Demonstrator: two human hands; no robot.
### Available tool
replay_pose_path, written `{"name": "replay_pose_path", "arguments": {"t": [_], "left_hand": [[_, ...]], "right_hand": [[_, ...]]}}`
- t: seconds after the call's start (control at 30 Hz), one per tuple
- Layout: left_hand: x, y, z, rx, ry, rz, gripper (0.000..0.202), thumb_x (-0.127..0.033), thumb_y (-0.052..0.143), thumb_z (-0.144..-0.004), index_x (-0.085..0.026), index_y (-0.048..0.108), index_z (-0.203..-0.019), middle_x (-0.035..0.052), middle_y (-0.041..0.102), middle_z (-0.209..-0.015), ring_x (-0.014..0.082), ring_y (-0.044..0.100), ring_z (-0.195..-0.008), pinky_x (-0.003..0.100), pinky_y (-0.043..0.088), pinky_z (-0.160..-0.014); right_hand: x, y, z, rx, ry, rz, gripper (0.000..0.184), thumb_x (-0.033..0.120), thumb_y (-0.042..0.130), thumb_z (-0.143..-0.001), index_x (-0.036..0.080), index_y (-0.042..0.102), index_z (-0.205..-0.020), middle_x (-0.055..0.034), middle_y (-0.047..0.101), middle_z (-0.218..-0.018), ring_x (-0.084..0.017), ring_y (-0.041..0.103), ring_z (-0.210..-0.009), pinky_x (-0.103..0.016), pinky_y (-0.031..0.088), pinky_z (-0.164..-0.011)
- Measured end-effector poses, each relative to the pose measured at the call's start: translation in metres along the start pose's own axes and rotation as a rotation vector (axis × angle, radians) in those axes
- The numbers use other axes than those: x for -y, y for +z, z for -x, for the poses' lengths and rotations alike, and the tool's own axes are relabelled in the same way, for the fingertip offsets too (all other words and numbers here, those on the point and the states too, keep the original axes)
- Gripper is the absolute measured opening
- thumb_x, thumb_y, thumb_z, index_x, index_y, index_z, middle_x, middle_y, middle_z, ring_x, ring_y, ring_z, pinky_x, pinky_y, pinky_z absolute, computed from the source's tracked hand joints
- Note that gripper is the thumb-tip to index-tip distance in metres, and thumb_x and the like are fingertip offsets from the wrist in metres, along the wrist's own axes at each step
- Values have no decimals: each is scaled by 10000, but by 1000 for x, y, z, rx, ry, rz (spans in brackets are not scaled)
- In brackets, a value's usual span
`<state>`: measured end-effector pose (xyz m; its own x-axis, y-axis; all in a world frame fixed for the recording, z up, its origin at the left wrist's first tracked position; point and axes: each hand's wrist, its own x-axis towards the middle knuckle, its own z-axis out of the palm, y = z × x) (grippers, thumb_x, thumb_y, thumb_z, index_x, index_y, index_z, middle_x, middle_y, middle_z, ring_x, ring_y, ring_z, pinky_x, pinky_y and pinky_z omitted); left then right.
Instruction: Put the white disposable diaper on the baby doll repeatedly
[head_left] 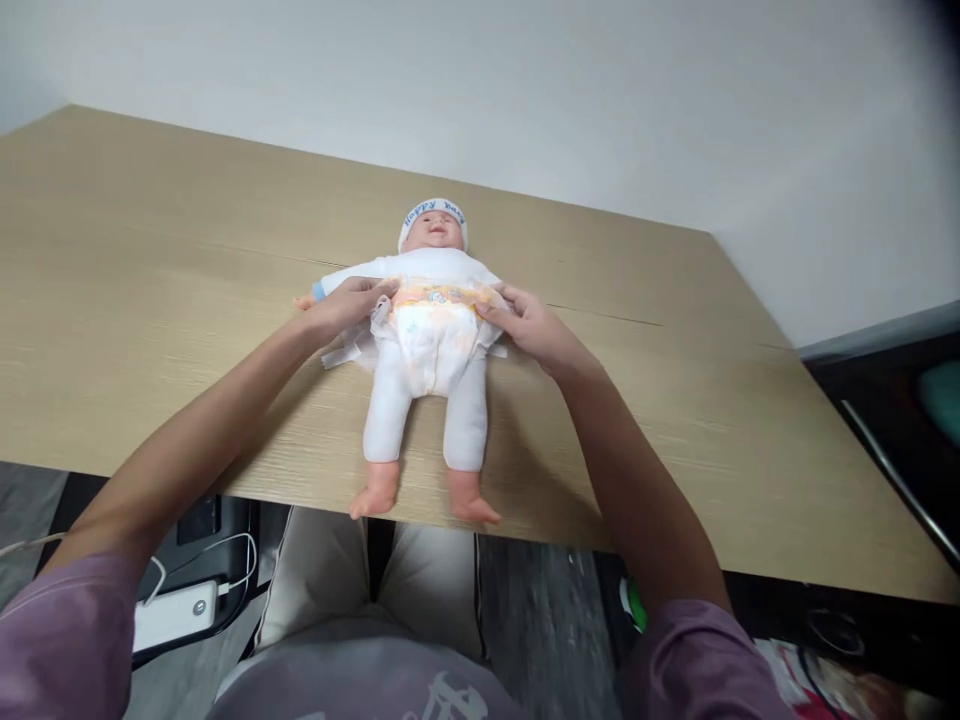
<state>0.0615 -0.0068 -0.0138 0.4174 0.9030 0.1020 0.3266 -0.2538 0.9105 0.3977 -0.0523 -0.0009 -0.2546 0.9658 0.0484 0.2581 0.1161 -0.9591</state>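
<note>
A baby doll (435,262) in a white outfit and a white cap with blue lettering lies on its back, feet toward me. Around its hips sits a white diaper (433,345) with an orange printed waistband, its front panel up over the belly. My left hand (352,303) pinches the waistband's left end near the doll's side. At the right end, my right hand (525,318) grips the waistband between thumb and fingers. Loose side flaps with pale tabs spread out under both hands. The diaper's back part is hidden beneath the doll.
The doll rests on a wide wooden table (187,250), its feet at the front edge. A white wall (525,100) stands behind. Below the table, a white power bank (176,613) with cables lies on a dark surface at the left. A dark object is at the far right.
</note>
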Motion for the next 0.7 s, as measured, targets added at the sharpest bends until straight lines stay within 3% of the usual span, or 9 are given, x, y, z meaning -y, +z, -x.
{"name": "replay_pose_path", "arguments": {"t": [0.1,0.17,0.23,0.3,0.4,0.5,0.57,0.7], "left_hand": [[-5,-8,-10,-36,-137,80,523,-750,779,-969,-239,693,-893,94,752,-877,239,685,-763,402,565,-708],[-10,-13,-14,-121,-193,101,424,-637,807,-966,-231,687,-962,103,789,-998,221,684,-786,375,559,-721],[-18,-16,-13,-212,-163,60,329,-534,788,-994,-226,688,-1050,123,813,-1145,229,709,-871,381,581,-788],[-32,-12,-7,-285,-33,-46,271,-475,726,-1046,-218,695,-1127,137,811,-1257,254,730,-1003,414,598,-900],[-60,9,2,-310,250,-269,266,-439,641,-1110,-211,716,-1225,138,795,-1338,302,702,-1209,485,561,-1093],[-85,43,3,-223,462,-471,278,-453,633,-1131,-226,742,-1247,133,783,-1384,368,643,-1346,567,469,-1209],[-93,66,-1,-145,507,-562,289,-473,664,-1121,-230,758,-1245,135,776,-1414,409,619,-1385,613,426,-1226],[-95,94,-8,-41,425,-718,375,-507,771,-1049,-198,786,-1261,159,770,-1430,457,604,-1387,642,407,-1223]], "right_hand": [[-17,5,-16,-190,-102,34,594,761,899,-871,272,761,-1178,-113,854,-1265,-323,800,-1204,-534,679,-1102],[-31,9,-20,-313,-146,111,542,711,870,-901,264,752,-1185,-115,855,-1187,-313,810,-1140,-539,684,-1080],[-44,12,-12,-413,-163,199,497,649,802,-966,254,739,-1262,-101,843,-1102,-287,810,-1016,-513,700,-1000],[-54,15,5,-495,-180,285,472,592,735,-1019,249,714,-1343,-87,825,-1064,-264,781,-906,-487,701,-928],[-66,17,32,-557,-224,447,417,529,691,-1053,251,693,-1363,-82,805,-1058,-265,733,-862,-512,681,-950],[-76,17,46,-575,-272,601,322,509,696,-1060,256,688,-1259,-96,792,-1036,-304,724,-915,-570,650,-1014],[-80,15,48,-585,-293,658,284,527,695,-1067,265,673,-1176,-112,793,-1043,-331,729,-973,-592,631,-1043],[-79,14,47,-532,-219,719,275,527,652,-1087,253,670,-1107,-133,797,-1060,-356,736,-1080,-578,590,-1086]]}}
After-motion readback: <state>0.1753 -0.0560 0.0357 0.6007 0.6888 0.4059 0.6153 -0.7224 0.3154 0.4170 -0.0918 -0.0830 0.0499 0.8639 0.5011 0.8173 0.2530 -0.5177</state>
